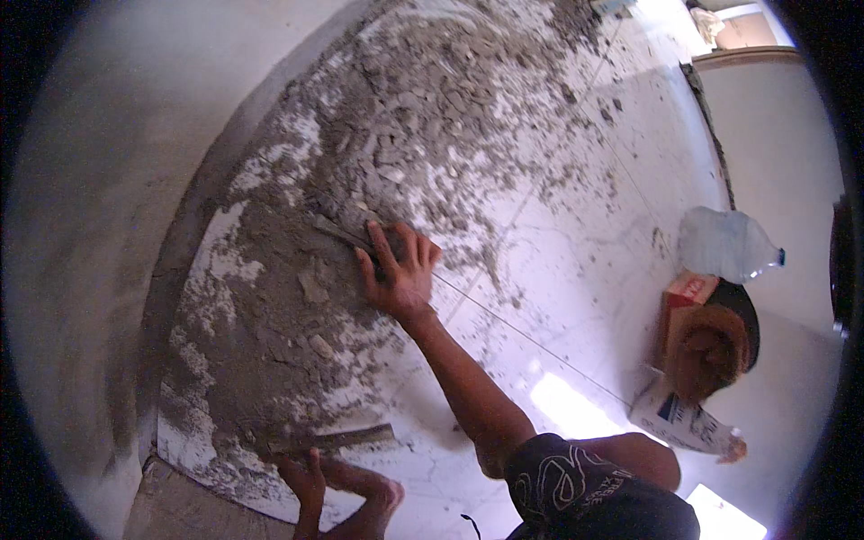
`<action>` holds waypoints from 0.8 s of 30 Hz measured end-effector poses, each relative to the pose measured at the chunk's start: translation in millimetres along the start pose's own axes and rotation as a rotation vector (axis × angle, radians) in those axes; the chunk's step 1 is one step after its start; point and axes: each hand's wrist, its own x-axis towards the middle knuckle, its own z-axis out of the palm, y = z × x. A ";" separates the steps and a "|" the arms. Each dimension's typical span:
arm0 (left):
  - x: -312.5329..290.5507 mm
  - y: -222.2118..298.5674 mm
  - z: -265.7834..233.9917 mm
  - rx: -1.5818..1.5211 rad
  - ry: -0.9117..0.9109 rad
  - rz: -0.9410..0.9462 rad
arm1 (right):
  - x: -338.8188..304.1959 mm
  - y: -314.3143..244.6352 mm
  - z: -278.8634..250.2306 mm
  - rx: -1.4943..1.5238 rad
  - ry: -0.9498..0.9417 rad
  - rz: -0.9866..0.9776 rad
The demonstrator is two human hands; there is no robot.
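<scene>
Wet grey mortar lies spread and lumpy over white tiles along the wall. My right hand is over the middle of it, palm down. Its fingers are bent over the end of a narrow dark flat tool, whose kind I cannot make out. Low in the view, my left hand is at the mortar's near edge. Its thumb points up and its fingertips are partly hidden beside a long flat grey-brown strip. That hand seems closed around the strip's near side. A black printed sleeve shows at the right arm.
A bare plastered wall curves along the left. Crumbs of mortar are scattered across the white tiled floor. To the right are a clear plastic jug, a red-brown carton, a round brown object and a white printed bag.
</scene>
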 end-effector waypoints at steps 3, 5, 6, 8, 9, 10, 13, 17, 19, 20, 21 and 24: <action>8.2 4.6 -16.3 -0.179 -0.123 0.000 | 8.7 -10.0 -6.1 -0.013 -0.035 0.028; 15.6 -8.9 -32.9 -0.121 -0.266 -0.137 | 14.4 -11.9 -6.7 -0.020 -0.075 0.027; 27.8 -3.5 -49.4 -0.132 -0.469 -0.200 | 22.3 -6.6 -10.5 -0.003 -0.117 0.037; 41.2 39.5 -103.6 -0.316 -0.560 -0.385 | 24.6 6.4 -30.8 0.028 -0.194 0.071; 46.1 60.0 -132.5 -0.400 -0.588 -0.490 | 22.4 6.2 -50.3 0.035 -0.233 0.070; 39.5 73.9 -155.5 -0.357 -0.491 -0.509 | 20.3 2.0 -71.4 0.056 -0.275 0.063; 25.9 104.9 -212.5 -0.136 -0.298 -0.263 | -20.9 14.4 -133.1 0.081 -0.445 0.166; -81.6 164.6 -266.8 -0.091 -0.293 0.027 | -70.9 -17.7 -295.3 0.393 -0.914 0.881; -162.3 310.9 -261.1 -0.091 -0.377 0.180 | -116.8 -25.2 -368.7 0.277 -0.687 0.539; -198.1 372.8 -247.1 -0.231 -0.513 0.133 | -144.2 -28.8 -408.5 0.134 -0.579 0.395; -245.4 436.9 -259.3 -0.356 -0.531 0.075 | -120.9 -64.2 -452.9 0.582 -0.459 0.696; -339.7 509.8 -242.7 -0.250 -0.584 0.581 | -62.4 -128.1 -586.9 1.518 -0.313 1.288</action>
